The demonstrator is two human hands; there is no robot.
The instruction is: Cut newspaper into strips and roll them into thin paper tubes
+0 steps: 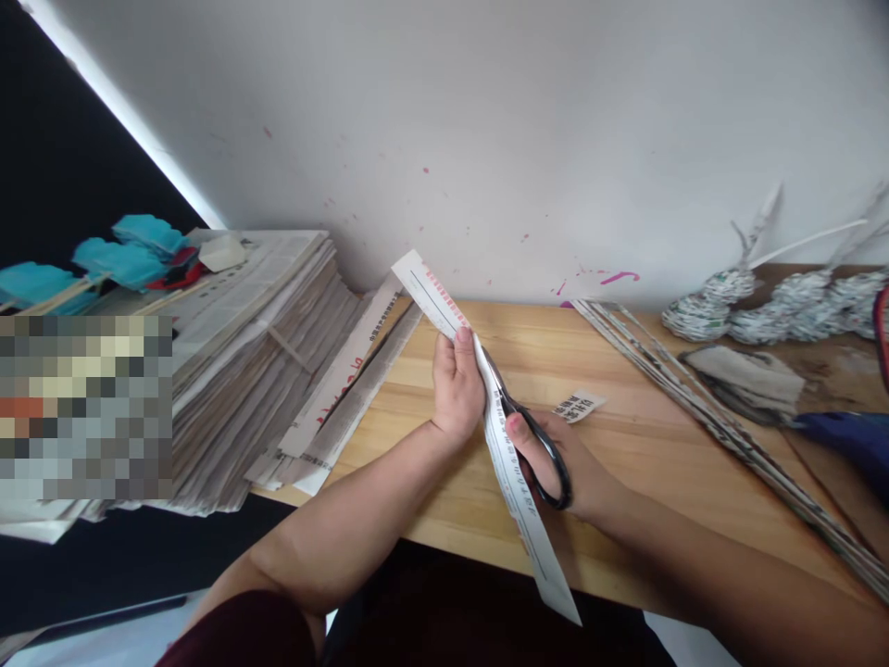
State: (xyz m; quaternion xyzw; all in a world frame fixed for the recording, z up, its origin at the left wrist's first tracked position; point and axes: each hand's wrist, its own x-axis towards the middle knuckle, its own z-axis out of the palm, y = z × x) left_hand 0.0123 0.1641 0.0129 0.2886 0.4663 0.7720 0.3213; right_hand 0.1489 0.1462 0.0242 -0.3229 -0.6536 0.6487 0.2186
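My left hand [458,384] pinches a long, narrow printed paper strip [518,491] near its middle, thumb on top. The strip slants from the upper left down toward the table's front edge, with red print at its upper end and black characters lower down. My right hand [552,459] is closed round the handles of black scissors [556,472], whose blades point up and left along the strip, close to my left fingers. Behind my right hand a small printed paper scrap [580,408] lies on the wooden table [431,482].
Tall newspaper stacks [278,343] stand at the left, with blue paper pieces [125,259] on top. Paper strips [361,371] lie beside them. Thin rolled paper rods [722,426] run along the right, near woven paper shapes [770,306] and a grey cloth [750,380].
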